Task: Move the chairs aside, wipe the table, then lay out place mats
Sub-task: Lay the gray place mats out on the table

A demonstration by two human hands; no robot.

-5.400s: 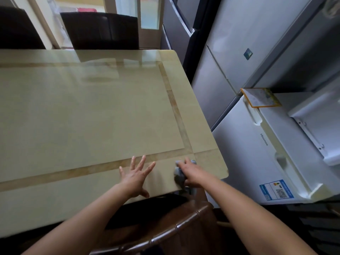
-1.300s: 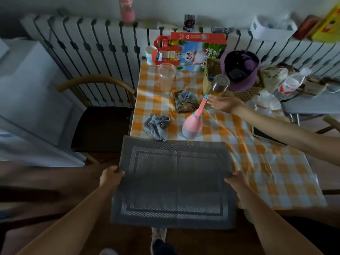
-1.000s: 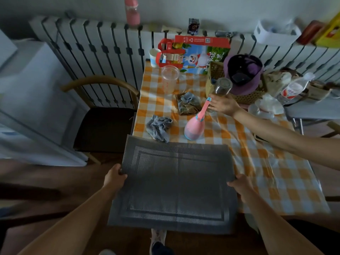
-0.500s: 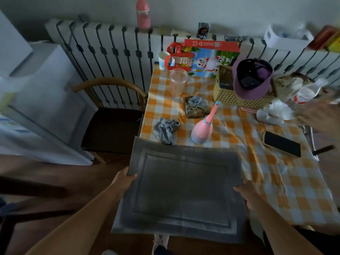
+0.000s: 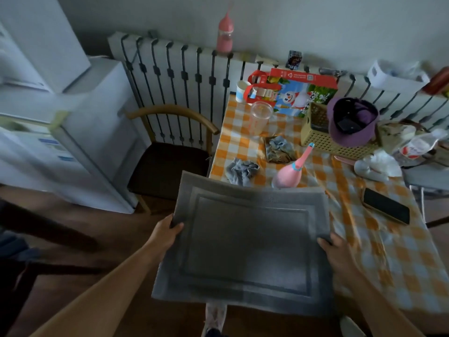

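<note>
— Holding the mat [image 5: 245,244] flat, is she? Left hand [image 5: 165,233] is clamped on its left edge, thumb on top, and the right hand [image 5: 334,249] grips the right edge the same way.

— Yes, it's in the air, near her body, its far edge just over the near end of the checked counter [image 5: 401,259]. I'd say she's carrying it off to the dining table, which isn't in sight. Best to keep both grips level so it doesn't sag, and lift it clear before turning.

— What's on her left?

— White fridges [image 5: 80,132], then a chair [image 5: 167,152] by the radiator [image 5: 184,79]. If she swings that way, the chair back could catch a corner.

— And ahead?

— A grey rag [image 5: 241,170] and a pink bottle [image 5: 290,175] sit just beyond the mat's far edge; dipping forward could knock the bottle. Further right, a phone [image 5: 386,209] lies well clear.
</note>
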